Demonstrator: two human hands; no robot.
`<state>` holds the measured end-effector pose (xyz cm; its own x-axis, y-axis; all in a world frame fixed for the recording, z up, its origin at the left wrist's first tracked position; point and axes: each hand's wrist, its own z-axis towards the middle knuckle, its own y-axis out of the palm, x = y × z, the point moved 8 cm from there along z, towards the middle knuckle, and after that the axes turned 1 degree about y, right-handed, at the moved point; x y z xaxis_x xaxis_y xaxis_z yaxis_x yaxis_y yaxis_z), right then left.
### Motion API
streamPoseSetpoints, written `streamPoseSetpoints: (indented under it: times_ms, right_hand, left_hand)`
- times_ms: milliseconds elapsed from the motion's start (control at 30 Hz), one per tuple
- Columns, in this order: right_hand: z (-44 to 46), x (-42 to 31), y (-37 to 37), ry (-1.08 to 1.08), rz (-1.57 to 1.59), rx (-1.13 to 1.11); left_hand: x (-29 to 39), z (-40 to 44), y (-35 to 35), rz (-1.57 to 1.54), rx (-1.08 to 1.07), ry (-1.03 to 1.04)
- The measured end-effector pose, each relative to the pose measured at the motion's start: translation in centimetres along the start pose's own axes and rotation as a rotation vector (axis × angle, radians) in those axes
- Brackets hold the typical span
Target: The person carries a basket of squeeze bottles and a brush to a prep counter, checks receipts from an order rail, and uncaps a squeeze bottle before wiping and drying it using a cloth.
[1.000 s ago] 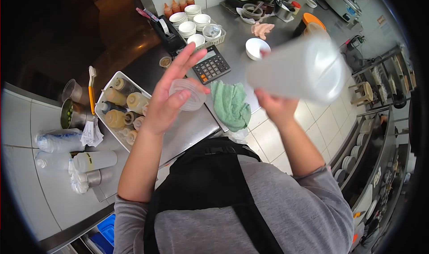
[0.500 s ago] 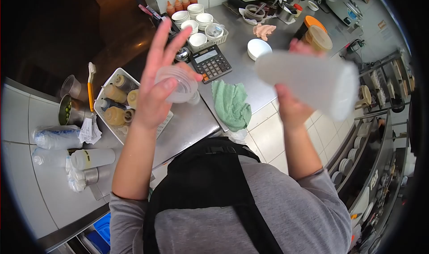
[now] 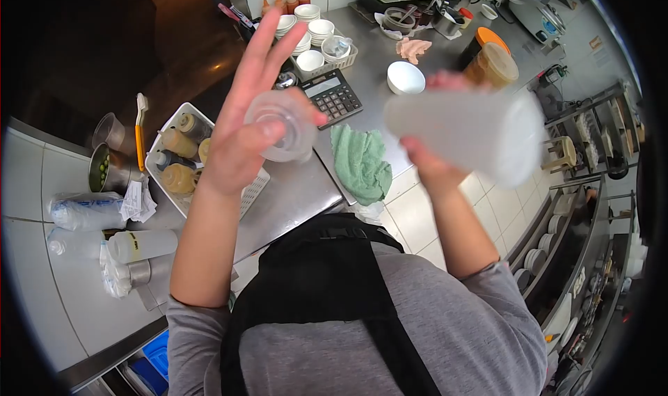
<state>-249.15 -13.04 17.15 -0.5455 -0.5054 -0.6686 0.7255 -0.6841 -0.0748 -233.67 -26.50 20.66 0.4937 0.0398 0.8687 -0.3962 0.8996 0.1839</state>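
Note:
My left hand (image 3: 240, 142) pinches a clear, round plastic lid or shallow cup (image 3: 280, 126) between thumb and index finger, its other fingers stretched upward. On the right, my right hand (image 3: 438, 166) is wrapped round a translucent white plastic container (image 3: 466, 128), tilted on its side and blurred by motion. Between the two hands a green cloth (image 3: 361, 163) lies at the counter's edge. Just beyond it sits a black calculator (image 3: 331, 98). A white bowl (image 3: 406, 78) stands behind the container. What the container holds cannot be made out.
A white basket of squeeze bottles (image 3: 179, 177) stands at the left, beside an orange-handled brush (image 3: 140, 135). Stacked white bowls (image 3: 321, 30) fill a rack at the back. Tubs with an orange lid (image 3: 492, 40) stand back right; shelves of plates (image 3: 536, 260) are at the far right.
The tilted container has swung right, then slightly back left, with my right hand. My left hand has risen and moved left, still pinching the clear plastic piece.

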Motion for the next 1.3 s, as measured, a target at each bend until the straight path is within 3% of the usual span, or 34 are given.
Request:
streamPoseSetpoints:
  times_ms: [33,67,100,133,200,267,333,433,467,533,567,600,633,667,700,767,800,933,1000,1033,1067,1100,1167,1200,1233,1300]
  right_hand:
    - [-3.3,2.5,-0.3,-0.011,-0.016,0.045]
    - [-7.8,7.2,0.5,0.156,-0.248,-0.104]
    - [-13.2,12.6,0.8,0.352,-0.502,-0.189]
    - [-13.1,12.1,1.2,0.350,-0.500,-0.188]
    - [-11.3,9.7,3.0,0.286,-0.473,-0.262]
    - [-5.2,9.1,2.1,0.480,-0.052,0.015]
    - [1.3,4.1,0.8,0.207,-0.206,-0.045]
    - [3.5,0.0,-0.3,0.276,0.016,0.011]
    - [2.5,-0.5,-0.9,0.088,0.010,0.070]
    - [-2.5,2.0,-1.4,-0.043,-0.284,0.066]
    - [-7.6,7.1,-0.3,0.139,-0.286,0.003]
    - [-12.8,11.6,1.3,0.203,-0.629,-0.301]
    - [-16.4,13.6,1.7,0.444,-0.658,-0.339]
    - [-15.2,13.1,2.4,0.438,-0.652,-0.341]
    - [-12.1,11.4,2.4,0.383,-0.505,-0.230]
    - [-6.2,9.0,1.9,0.375,-0.201,-0.086]
    - [-3.0,8.3,1.5,0.404,-0.042,-0.056]
    - [5.2,-3.0,-1.3,-0.081,0.126,0.081]
    - [1.9,-0.8,-2.0,-0.108,0.115,0.107]
    - [-0.7,0.9,-2.1,-0.142,0.100,0.133]
    - [-4.7,4.5,-1.2,0.048,-0.027,0.106]
    - [-8.2,8.3,0.2,0.292,-0.512,-0.125]
    - [-13.9,14.8,0.9,0.565,-0.231,-0.120]
    - [-11.2,13.1,1.8,0.492,-0.185,-0.141]
    - [-7.2,10.8,2.8,0.427,-0.140,-0.162]
    - [-0.1,7.3,3.0,0.091,-0.336,-0.190]
  left_hand:
    - [-2.1,-1.1,-1.8,-0.079,0.018,-0.065]
    - [-4.5,-2.1,-3.0,-0.158,0.036,-0.129]
    - [-7.9,-3.4,-3.0,-0.027,0.023,-0.292]
    - [-11.4,-4.9,-2.7,0.105,0.009,-0.458]
    - [-14.7,-6.6,1.5,0.335,-0.331,-0.384]
    - [-10.5,-4.2,3.7,0.260,-0.354,-0.256]
    - [-5.0,-1.3,5.2,0.236,-0.402,-0.146]
    - [1.2,0.6,5.3,0.196,-0.318,0.108]
    - [2.1,0.5,4.8,0.185,-0.282,0.179]
    - [-0.7,-0.2,1.6,0.026,-0.136,0.015]
    - [-4.4,-1.1,0.5,0.137,-0.138,-0.134]
    - [-8.7,-2.9,0.0,0.241,-0.152,-0.225]
    - [-13.0,-4.8,-0.6,0.345,-0.175,-0.316]
    - [-15.8,-6.2,0.4,0.441,-0.217,-0.347]
    - [-15.6,-5.5,1.1,0.443,-0.210,-0.344]
    - [-12.3,-4.0,4.7,0.761,-0.416,-0.035]
    - [-9.6,-2.2,5.2,0.592,-0.419,-0.013]
    - [2.2,1.9,5.9,0.135,-0.241,0.217]
    - [3.9,1.7,3.6,0.060,-0.057,0.216]
    - [2.4,1.2,2.2,0.044,-0.018,0.140]
    - [-1.0,0.3,0.6,0.082,0.016,0.038]
    - [-4.4,-0.8,-1.1,0.118,0.045,-0.064]
    - [-14.1,-5.0,-2.2,0.149,0.177,-0.636]
    - [-15.9,-6.1,0.2,-0.021,0.052,-0.788]
    - [-15.0,-4.9,1.8,0.148,-0.071,-0.644]
    - [-10.4,-0.9,3.8,0.561,-0.309,-0.207]
